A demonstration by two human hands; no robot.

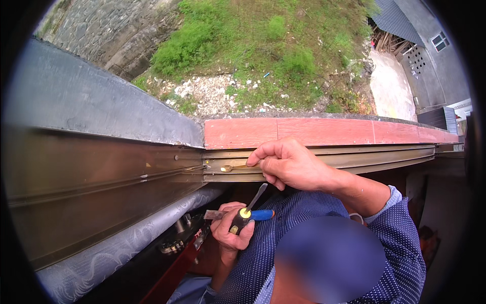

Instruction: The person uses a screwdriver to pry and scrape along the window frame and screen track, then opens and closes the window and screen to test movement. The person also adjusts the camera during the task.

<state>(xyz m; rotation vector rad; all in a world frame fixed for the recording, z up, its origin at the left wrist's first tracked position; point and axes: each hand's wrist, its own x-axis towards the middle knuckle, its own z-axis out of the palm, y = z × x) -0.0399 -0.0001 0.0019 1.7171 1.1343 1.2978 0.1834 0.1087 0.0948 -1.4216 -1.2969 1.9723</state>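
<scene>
My right hand (288, 164) is closed in a pinch over the bronze-coloured window track (354, 161). From its fingertips a thin tool with a rounded, spoon-like end (226, 168) points left along the track. Lower and to the left, my left hand (230, 230) is closed around two tools. One is a screwdriver (245, 213) with a black and yellow handle, its metal shank slanting up toward my right hand. Behind it lies a flat-bladed scraper (262, 215), blue handle to the right and blade to the left; my fingers hide its middle.
A red tiled ledge (314, 133) runs outside the track, with grassy, rubble-strewn ground below. At left stand a grey wall edge (101, 96) and a brown metal frame (101, 175). Beneath it are a silvery patterned roll (126, 238) and dark metal parts (172, 247).
</scene>
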